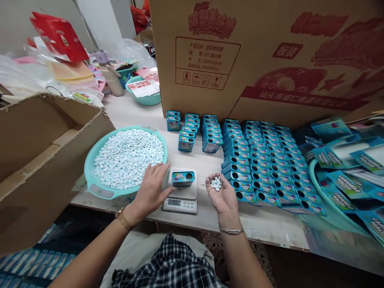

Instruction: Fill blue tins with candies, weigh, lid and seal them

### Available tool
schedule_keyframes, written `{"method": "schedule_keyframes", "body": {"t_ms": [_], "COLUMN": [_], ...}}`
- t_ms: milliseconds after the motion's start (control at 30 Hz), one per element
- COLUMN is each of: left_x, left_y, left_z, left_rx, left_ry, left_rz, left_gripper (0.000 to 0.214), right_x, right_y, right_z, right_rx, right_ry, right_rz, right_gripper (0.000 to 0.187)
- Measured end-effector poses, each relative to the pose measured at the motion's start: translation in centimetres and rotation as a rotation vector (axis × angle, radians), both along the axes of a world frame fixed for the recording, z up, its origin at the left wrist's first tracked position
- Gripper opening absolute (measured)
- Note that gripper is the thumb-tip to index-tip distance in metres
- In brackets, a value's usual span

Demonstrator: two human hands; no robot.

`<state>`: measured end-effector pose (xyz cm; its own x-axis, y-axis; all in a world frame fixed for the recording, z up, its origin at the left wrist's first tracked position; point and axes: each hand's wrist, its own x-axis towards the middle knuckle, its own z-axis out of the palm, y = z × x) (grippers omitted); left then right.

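Note:
My left hand (154, 186) is spread, palm down, between the bowl of candies and the small digital scale (181, 205), its thumb close to the box on the scale. That small blue candy box (183, 178), with a dark round hole in its top, rests on the weighing plate. Palm up to the right of the scale, my right hand (223, 200) is cupped around a little heap of pale candies (216, 183). Similar white and pale blue candies (129, 158) fill the turquoise bowl (103, 194) at the left.
Rows of blue boxes (270, 164) stand right of my right hand, with shorter rows behind the scale. A big printed carton (204, 80) rises behind them. An open carton (54, 160) is at left. Flat blue packaging (345, 188) heaps over a basin (313, 172) at right.

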<state>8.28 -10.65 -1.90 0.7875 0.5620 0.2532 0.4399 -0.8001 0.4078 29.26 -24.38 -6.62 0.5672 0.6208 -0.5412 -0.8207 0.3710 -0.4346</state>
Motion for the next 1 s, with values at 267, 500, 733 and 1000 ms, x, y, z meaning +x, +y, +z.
{"method": "schedule_keyframes", "body": {"t_ms": [267, 500, 733, 1000], "left_x": [3.9, 6.2, 9.3, 9.5], "left_y": [-0.9, -1.6, -1.9, -2.5], "left_z": [-1.3, 2.1, 3.8, 5.7], "left_rx": [-0.017, -0.238, -0.129, -0.075], "left_ry": [0.050, -0.023, 0.149, 0.191], "left_rz": [-0.077, -0.104, -0.224, -0.242], "left_gripper": [0.032, 0.035, 0.034, 0.029], "right_x": [-1.2, -1.3, -1.2, -1.3], "right_y": [1.4, 2.3, 3.4, 3.1], "right_z": [-0.5, -0.4, 0.0, -1.0], "right_rx": [-0.034, 0.003, 0.061, 0.101], "right_ry": [0.191, 0.263, 0.295, 0.261], "right_rz": [-0.045, -0.034, -0.058, -0.034], "right_gripper": [0.006, 0.011, 0.014, 0.008]}}
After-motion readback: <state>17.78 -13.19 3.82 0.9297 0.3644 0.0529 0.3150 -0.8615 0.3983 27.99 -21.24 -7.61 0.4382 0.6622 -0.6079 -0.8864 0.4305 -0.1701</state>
